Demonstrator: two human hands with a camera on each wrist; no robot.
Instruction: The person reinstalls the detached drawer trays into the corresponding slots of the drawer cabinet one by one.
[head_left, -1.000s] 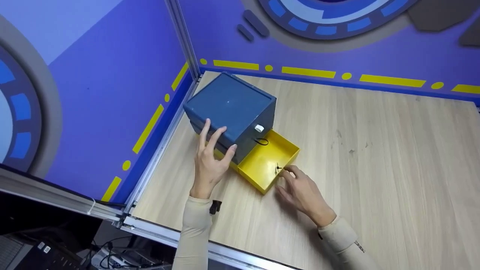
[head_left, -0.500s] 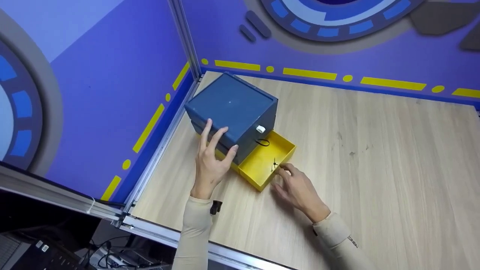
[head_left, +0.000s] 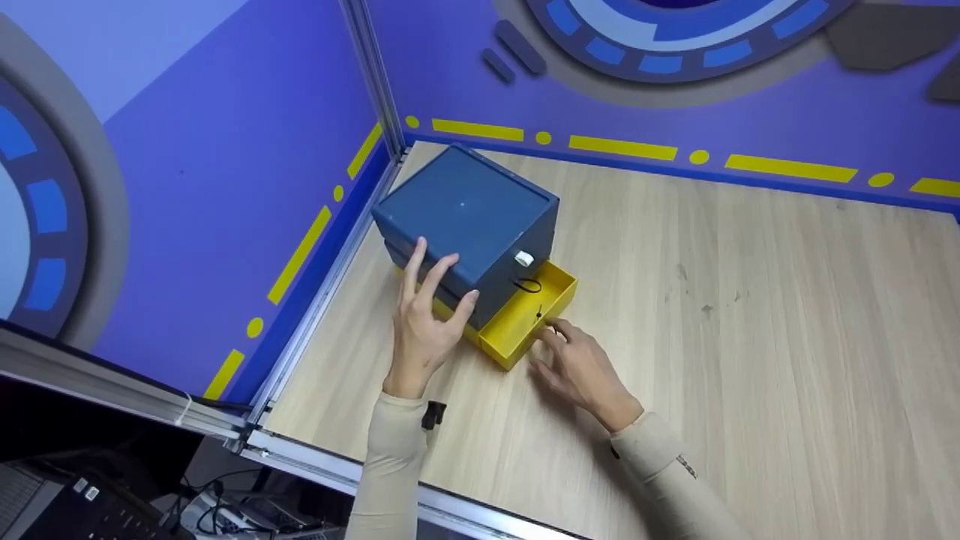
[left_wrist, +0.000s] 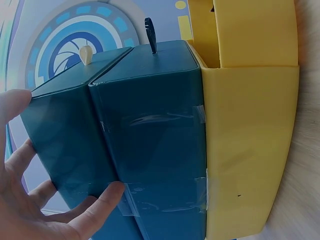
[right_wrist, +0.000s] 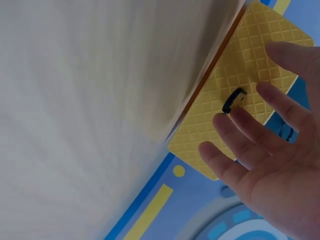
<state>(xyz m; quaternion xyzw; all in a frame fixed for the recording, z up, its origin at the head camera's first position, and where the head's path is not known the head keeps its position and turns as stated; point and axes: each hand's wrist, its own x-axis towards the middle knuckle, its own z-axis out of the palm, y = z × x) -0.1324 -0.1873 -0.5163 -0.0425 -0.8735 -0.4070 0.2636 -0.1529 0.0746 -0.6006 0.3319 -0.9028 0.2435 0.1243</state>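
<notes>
A stack of dark blue drawer boxes (head_left: 465, 210) stands over a yellow bottom unit, whose yellow drawer (head_left: 514, 321) is partly out. My left hand (head_left: 426, 330) rests spread on the top edge and side of the blue stack; in the left wrist view its fingers (left_wrist: 102, 205) touch the blue side. At the drawer's front is my right hand (head_left: 583, 367). The right wrist view shows its extended fingertips against the quilted yellow front (right_wrist: 200, 135), beside a small black pull loop (right_wrist: 234, 101). Nothing is gripped in either hand.
A white knob (head_left: 523, 259) and a black loop (head_left: 529, 286) stick out from the blue fronts above the drawer. Blue printed walls (head_left: 255, 150) close off the left and back of the wooden table (head_left: 750, 337). Metal rails (head_left: 315, 465) edge the near side.
The yellow drawer has slid further into its unit, away from the right side. My right hand has moved with it, toward the stack. My left hand has kept its place on the blue stack.
</notes>
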